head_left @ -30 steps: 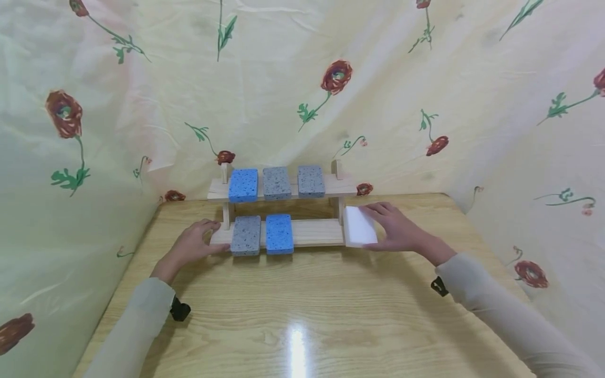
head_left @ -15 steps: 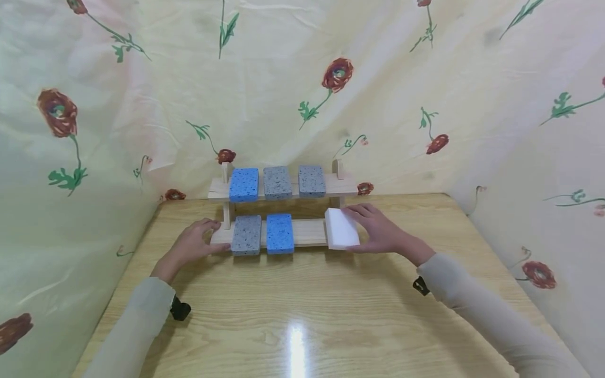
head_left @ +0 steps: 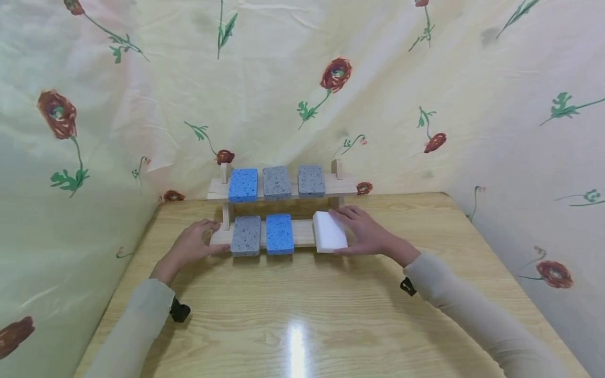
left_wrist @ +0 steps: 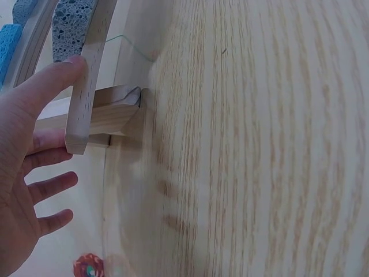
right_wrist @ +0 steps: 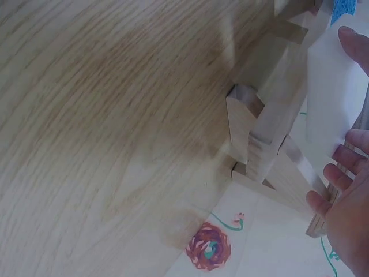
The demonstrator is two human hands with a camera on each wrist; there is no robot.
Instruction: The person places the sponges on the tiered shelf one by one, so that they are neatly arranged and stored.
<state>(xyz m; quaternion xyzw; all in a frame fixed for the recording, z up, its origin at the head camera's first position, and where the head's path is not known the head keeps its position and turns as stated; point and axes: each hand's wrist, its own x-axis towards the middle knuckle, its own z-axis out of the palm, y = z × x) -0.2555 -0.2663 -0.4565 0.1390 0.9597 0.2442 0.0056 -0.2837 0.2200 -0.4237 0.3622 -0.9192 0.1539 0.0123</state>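
A two-tier wooden rack [head_left: 304,234] stands at the back of the table. My left hand [head_left: 191,242] grips the left end of its lower shelf, thumb at the front edge and fingers behind, as the left wrist view shows. My right hand [head_left: 366,233] holds a plain white sponge block [head_left: 330,233] by its near and far sides, over the right part of that shelf. In the right wrist view the white block hangs close above the shelf board [right_wrist: 279,109]. A grey speckled sponge [head_left: 246,235] and a blue one [head_left: 280,233] lie on the lower shelf, left of it.
On the upper shelf [head_left: 347,186] lie a blue sponge [head_left: 243,184] and two grey sponges [head_left: 277,182], side by side. Wooden uprights [head_left: 336,169] rise at both ends. Flowered cloth [head_left: 274,84] hangs behind and beside the wooden table [head_left: 264,304].
My right hand has carried the white block leftward, from beyond the rack's right end to over the lower shelf. My left hand stays at the shelf's left end.
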